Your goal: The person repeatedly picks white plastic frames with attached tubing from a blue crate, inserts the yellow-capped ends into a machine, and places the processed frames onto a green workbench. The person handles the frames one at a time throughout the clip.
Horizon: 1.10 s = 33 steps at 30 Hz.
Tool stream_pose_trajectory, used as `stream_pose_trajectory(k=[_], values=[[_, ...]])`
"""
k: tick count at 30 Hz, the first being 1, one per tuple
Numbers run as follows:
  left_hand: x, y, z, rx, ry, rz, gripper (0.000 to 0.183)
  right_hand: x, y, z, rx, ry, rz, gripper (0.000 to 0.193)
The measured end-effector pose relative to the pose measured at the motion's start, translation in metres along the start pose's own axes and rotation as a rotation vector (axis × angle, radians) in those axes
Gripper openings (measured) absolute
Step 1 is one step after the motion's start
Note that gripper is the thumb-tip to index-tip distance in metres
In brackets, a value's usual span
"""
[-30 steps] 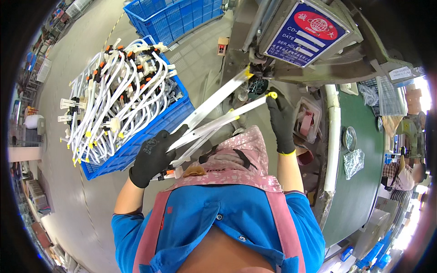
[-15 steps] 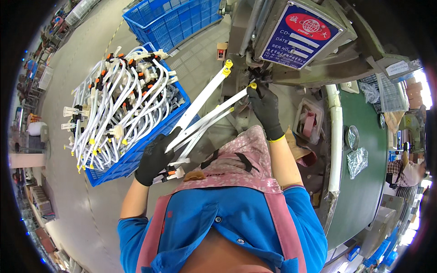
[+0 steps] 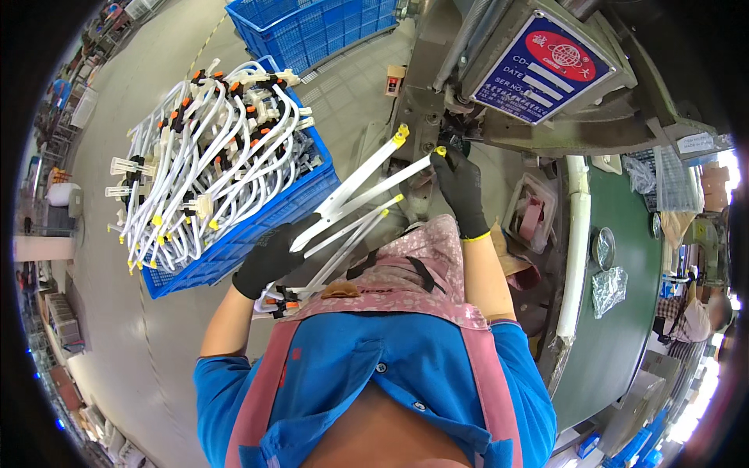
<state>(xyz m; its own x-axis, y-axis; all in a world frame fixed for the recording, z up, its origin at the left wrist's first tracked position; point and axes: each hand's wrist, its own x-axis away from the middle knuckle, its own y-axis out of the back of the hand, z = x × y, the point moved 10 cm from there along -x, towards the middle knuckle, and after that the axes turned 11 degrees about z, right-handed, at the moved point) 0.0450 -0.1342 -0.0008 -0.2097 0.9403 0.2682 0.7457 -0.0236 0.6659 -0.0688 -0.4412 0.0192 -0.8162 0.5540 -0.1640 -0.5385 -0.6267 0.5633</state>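
My left hand (image 3: pixel 275 256), in a black glove, is closed round the near ends of several white flexible tubes (image 3: pixel 360 173) with yellow end fittings. The tubes fan out up and to the right in front of my apron. At the far end of one tube, my gloved right hand (image 3: pixel 462 191) pinches beside its yellow fitting (image 3: pixel 440 152), just below the machine. Another tube's yellow tip stands free to the left of it. Black, orange and white connectors (image 3: pixel 287 299) show under my left hand, partly hidden. A blue basket (image 3: pixel 308 187) beside my left hand is heaped with similar white tubes (image 3: pixel 222 148).
A grey metal machine (image 3: pixel 577 121) with a blue nameplate overhangs at the upper right. Another blue crate (image 3: pixel 320 35) stands at the back. To the right are a clear bin (image 3: pixel 538 207) and a green worktop (image 3: pixel 589 355) carrying a round dish (image 3: pixel 603 248) and plastic bag (image 3: pixel 609 291).
My left hand has moved slightly right with the tubes, and the free tube's yellow tip is lower. My right hand keeps its pinch. The whole view has shifted a little.
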Motion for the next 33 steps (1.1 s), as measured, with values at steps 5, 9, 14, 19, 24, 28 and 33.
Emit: stream_pose_trajectory(k=[5,9,14,19,24,28,33], values=[[0.0,-0.013,0.011,0.004,0.064,-0.007,0.076,0.005,-0.004,-0.009,-0.056,-0.096,0.056,0.033],[0.002,-0.013,0.012,-0.025,0.08,-0.048,0.075,0.014,-0.005,-0.013,-0.006,-0.119,0.043,0.032],[0.004,-0.011,0.008,-0.053,0.068,-0.072,0.075,0.026,-0.008,-0.019,-0.046,-0.105,0.028,0.031],[0.007,-0.008,0.0,-0.054,0.105,-0.053,0.075,0.043,-0.01,-0.007,-0.058,-0.055,0.065,0.03],[0.011,0.004,-0.014,-0.027,0.032,-0.08,0.074,0.063,-0.015,0.039,-0.007,0.073,0.088,0.03],[0.023,-0.003,-0.01,-0.049,0.094,-0.022,0.074,0.081,-0.03,0.09,0.066,0.184,0.142,0.031],[0.063,-0.016,-0.033,-0.177,0.022,-0.035,0.077,0.112,-0.101,0.171,0.179,0.711,0.457,0.061]])
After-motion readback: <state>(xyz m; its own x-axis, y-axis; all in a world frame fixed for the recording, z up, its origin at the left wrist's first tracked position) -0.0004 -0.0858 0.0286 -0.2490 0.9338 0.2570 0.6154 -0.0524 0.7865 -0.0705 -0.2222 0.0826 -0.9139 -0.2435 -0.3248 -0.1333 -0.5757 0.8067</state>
